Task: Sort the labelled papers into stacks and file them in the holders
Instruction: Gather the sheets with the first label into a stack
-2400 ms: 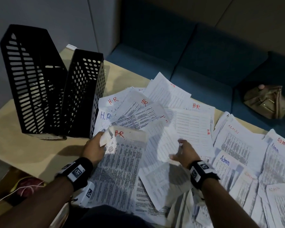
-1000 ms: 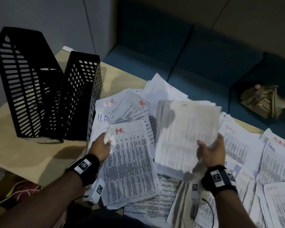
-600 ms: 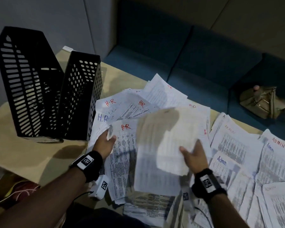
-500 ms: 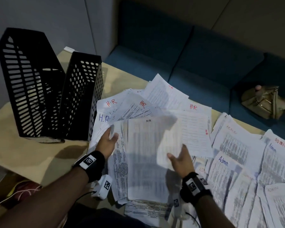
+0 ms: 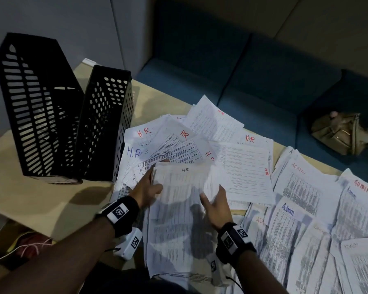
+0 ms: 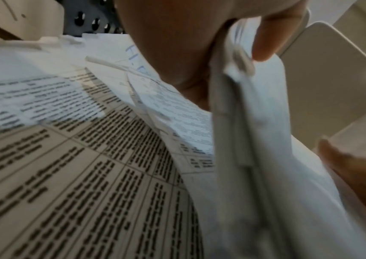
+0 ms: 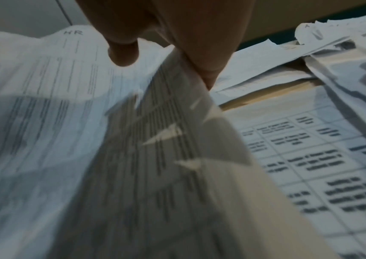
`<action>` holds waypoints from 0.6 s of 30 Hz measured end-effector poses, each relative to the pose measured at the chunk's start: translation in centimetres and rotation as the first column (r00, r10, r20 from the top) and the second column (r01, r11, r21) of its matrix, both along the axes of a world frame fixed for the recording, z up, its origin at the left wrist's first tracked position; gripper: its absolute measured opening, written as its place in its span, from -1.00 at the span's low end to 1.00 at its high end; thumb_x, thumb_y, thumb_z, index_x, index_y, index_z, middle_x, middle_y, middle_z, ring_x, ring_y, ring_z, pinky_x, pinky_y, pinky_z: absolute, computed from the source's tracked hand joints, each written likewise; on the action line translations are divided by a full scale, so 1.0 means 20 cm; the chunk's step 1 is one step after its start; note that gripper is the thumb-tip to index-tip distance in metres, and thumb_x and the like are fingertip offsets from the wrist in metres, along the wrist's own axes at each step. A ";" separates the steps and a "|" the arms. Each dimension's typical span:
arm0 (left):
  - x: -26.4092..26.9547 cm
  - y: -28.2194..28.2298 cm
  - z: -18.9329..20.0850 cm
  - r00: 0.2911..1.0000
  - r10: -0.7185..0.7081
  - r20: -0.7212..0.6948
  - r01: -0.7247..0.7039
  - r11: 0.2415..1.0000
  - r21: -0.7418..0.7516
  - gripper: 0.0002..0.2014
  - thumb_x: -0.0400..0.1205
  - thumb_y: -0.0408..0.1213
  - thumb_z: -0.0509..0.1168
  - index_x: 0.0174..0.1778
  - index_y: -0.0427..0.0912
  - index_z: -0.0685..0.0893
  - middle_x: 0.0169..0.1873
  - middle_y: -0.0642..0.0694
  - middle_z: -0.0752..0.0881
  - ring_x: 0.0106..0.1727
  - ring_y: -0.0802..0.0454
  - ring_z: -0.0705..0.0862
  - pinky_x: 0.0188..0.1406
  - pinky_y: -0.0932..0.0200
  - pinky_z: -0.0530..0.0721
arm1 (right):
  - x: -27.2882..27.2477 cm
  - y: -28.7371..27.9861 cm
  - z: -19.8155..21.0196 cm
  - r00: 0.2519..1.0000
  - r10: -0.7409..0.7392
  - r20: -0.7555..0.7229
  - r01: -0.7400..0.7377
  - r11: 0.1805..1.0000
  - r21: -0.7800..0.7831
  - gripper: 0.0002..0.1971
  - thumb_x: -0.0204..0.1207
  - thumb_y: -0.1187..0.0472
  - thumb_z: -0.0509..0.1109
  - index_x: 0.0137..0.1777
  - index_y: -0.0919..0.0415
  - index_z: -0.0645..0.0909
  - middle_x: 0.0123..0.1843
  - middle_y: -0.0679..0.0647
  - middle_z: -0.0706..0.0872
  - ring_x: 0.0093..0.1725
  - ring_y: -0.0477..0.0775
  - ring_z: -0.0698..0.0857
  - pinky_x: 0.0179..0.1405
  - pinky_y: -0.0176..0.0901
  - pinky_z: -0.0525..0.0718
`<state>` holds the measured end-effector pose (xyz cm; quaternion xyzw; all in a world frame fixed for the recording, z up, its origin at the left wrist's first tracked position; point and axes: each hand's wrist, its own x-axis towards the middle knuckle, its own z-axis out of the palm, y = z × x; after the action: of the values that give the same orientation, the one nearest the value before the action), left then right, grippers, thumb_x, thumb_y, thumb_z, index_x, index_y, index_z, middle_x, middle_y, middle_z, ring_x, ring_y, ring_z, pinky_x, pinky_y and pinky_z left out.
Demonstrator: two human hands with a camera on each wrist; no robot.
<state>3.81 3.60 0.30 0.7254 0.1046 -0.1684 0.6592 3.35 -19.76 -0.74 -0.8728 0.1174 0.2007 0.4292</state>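
Note:
A stack of printed sheets topped by one marked "HR" (image 5: 179, 209) lies in front of me on the table (image 5: 40, 198). My left hand (image 5: 150, 184) grips its left edge, thumb on top and fingers underneath; the left wrist view shows a finger (image 6: 264, 38) curled over the bundled edges (image 6: 266, 157). My right hand (image 5: 211, 198) is at the stack's right edge with fingers straight against the lifted top sheet (image 7: 55, 87), and the thumb (image 7: 123, 50) hovers above it. More loose HR papers (image 5: 179, 141) fan out behind. Admin papers (image 5: 302, 187) cover the right side.
Two black perforated file holders (image 5: 36, 102) (image 5: 106, 124) stand upright at the left of the table, showing no papers inside. A blue sofa (image 5: 221, 71) runs behind the table, with a tan bag (image 5: 340, 132) on it at right. Bare tabletop lies left of the stack.
My right hand lifted a batch of sheets from the middle pile, carried it left and laid it onto the HR stack held by my left hand. The left hand stayed at the stack's left edge.

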 end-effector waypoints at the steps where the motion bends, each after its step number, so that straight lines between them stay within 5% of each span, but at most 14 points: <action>1: -0.01 -0.01 0.01 0.999 -0.039 0.006 0.039 0.999 0.002 -0.29 0.40 -0.37 0.22 0.40 0.42 0.37 0.28 0.16 0.62 0.31 0.10 0.56 0.19 0.15 0.60 | 0.01 0.01 0.02 1.000 -0.025 -0.016 0.026 0.998 0.054 -0.21 0.58 -0.06 0.32 0.66 0.18 0.00 0.68 0.08 0.17 0.66 0.10 0.14 0.56 -0.09 0.16; 4: -0.01 -0.03 0.01 0.989 -0.125 0.080 0.115 0.987 0.114 -0.26 0.35 -0.13 0.30 0.45 0.49 0.28 0.48 0.23 0.45 0.50 0.19 0.42 0.44 0.15 0.38 | 0.03 0.03 0.01 1.000 -0.004 -0.029 0.006 0.997 0.072 -0.18 0.57 -0.13 0.30 0.67 0.18 -0.01 0.67 0.11 0.20 0.64 0.14 0.20 0.55 0.00 0.24; 8: 0.00 -0.04 0.02 0.983 -0.127 0.132 0.106 0.981 0.161 -0.20 0.33 -0.35 0.19 0.27 0.69 0.27 0.37 0.51 0.39 0.41 0.39 0.38 0.25 0.59 0.32 | 0.06 0.01 0.01 0.997 -0.079 0.012 0.078 0.993 0.094 -0.19 0.51 -0.24 0.31 0.60 0.21 0.15 0.55 0.16 0.39 0.52 0.14 0.38 0.46 -0.07 0.36; 11: -0.01 -0.04 0.02 0.983 -0.117 0.141 0.098 0.986 0.138 -0.31 0.35 -0.40 0.20 0.21 0.52 0.42 0.21 0.50 0.54 0.32 0.40 0.49 0.25 0.55 0.41 | 0.11 0.00 0.04 0.980 -0.196 -0.027 0.197 0.964 0.180 -0.24 0.55 0.00 0.40 0.61 0.22 0.08 0.61 0.13 0.29 0.58 0.11 0.29 0.40 -0.20 0.27; 14: -0.02 -0.05 0.02 0.987 -0.069 0.143 0.054 0.993 0.108 -0.52 0.46 -0.23 0.37 0.16 0.38 0.43 0.09 0.38 0.61 0.17 0.39 0.60 0.09 0.49 0.54 | 0.14 0.02 0.04 0.989 -0.147 -0.022 0.148 0.979 0.139 -0.10 0.42 0.03 0.56 0.61 0.12 0.07 0.58 0.11 0.36 0.55 0.17 0.36 0.41 -0.11 0.34; 18: -0.02 -0.06 0.04 0.980 -0.009 0.201 -0.018 0.991 0.132 -0.32 0.43 -0.34 0.32 0.36 0.42 0.34 0.45 0.28 0.43 0.49 0.46 0.32 0.35 0.64 0.23 | 0.15 0.03 0.05 0.993 -0.112 0.028 0.110 0.990 0.088 -0.14 0.31 -0.05 0.61 0.54 0.08 0.26 0.45 0.01 0.53 0.44 0.08 0.48 0.40 -0.01 0.47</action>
<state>3.41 2.41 1.00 0.7808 0.0503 -0.0854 0.6169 6.38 -19.11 0.35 -0.8486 0.1500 0.1672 0.4789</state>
